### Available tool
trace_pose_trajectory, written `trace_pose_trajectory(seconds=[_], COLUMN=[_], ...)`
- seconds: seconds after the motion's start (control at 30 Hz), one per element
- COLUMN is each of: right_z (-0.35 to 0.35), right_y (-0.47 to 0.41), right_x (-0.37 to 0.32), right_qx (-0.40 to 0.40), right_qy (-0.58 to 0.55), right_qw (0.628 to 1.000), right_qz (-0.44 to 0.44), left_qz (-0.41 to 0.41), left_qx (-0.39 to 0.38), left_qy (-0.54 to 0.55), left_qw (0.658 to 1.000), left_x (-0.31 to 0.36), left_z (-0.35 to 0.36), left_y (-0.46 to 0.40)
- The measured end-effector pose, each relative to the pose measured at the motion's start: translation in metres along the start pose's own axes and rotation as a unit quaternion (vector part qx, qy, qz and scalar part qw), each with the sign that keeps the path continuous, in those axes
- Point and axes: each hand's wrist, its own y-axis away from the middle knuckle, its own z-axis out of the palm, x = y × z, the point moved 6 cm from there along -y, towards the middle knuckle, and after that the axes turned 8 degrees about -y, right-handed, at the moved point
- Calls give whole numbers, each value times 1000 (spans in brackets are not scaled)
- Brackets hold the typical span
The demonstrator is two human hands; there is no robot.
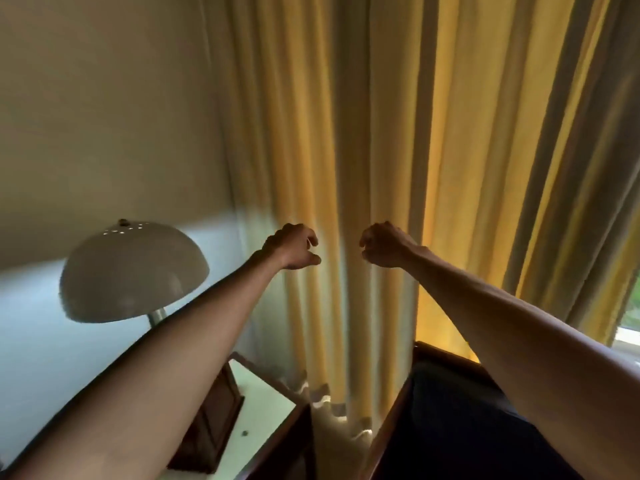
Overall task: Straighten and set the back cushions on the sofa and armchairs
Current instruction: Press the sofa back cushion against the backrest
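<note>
Both my arms reach forward and up toward the yellow curtain [467,150]. My left hand [294,245] and my right hand [384,244] hang side by side in front of its folds, fingers curled, and neither plainly holds any fabric. At the bottom right, below my right forearm, is part of a seat with dark upholstery [450,427] and a wooden frame [433,351]. No back cushion can be made out as a separate thing.
A lamp with a white dome shade [131,271] stands at the left on a white-topped side table [270,410], beside a dark wooden box [214,417]. The curtain hem [332,403] hangs between table and seat. A window strip [628,317] shows at the right.
</note>
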Motion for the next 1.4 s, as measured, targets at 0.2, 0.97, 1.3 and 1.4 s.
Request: trace_pose_trajectory(seconds=[0.2,0.97,1.3,1.4], right_z=[53,301,462,525], right_y=[22,137,111,108], right_x=[-224,-774,-849,-861], right_qx=[-25,-221,-305,-334], right_qy=[-34,-152,-114,-92], right_qw=[991,860,846,846], right_qz=[-128,-434,-421,-405], left_qz=[-131,-506,-542,-539], left_qx=[63,119,62,25], left_qy=[-43,-107,-60,-44], left_qw=[988,847,836,841], left_x=[-170,-561,-711,-763], left_z=[-103,-236,-169,-131], left_y=[139,559,592,603])
